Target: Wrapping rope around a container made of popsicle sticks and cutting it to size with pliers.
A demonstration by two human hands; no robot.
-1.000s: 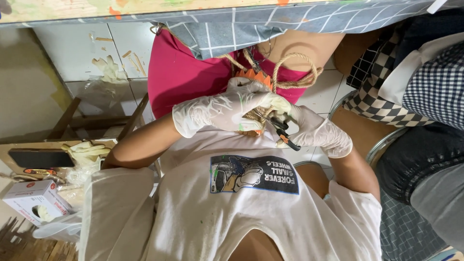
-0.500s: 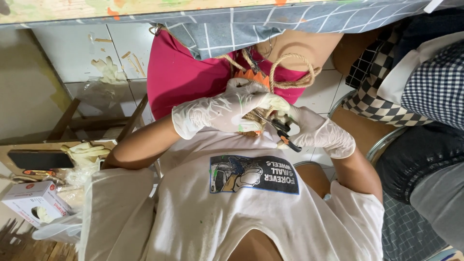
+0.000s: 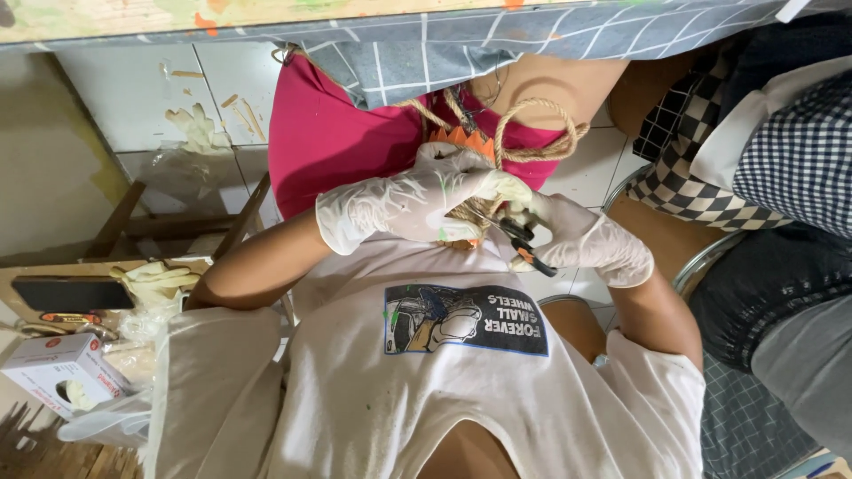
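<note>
Latex-gloved left hand [image 3: 417, 200], right hand [image 3: 586, 239], one pliers [image 3: 524, 241], one rope loop [image 3: 532, 133]

Both gloved hands meet in the middle of the view, in front of the person's chest. The left hand [image 3: 417, 202] lies over a rope bundle [image 3: 466, 217], and the right hand [image 3: 581, 244] is just beside it, touching, with pliers [image 3: 524, 241] between the two hands. A rope loop [image 3: 537, 129] lies beyond the hands. At the far left, a phone [image 3: 67, 293] lies on a wooden shelf [image 3: 18, 270], and a cardboard box [image 3: 58, 372] is below it.
</note>
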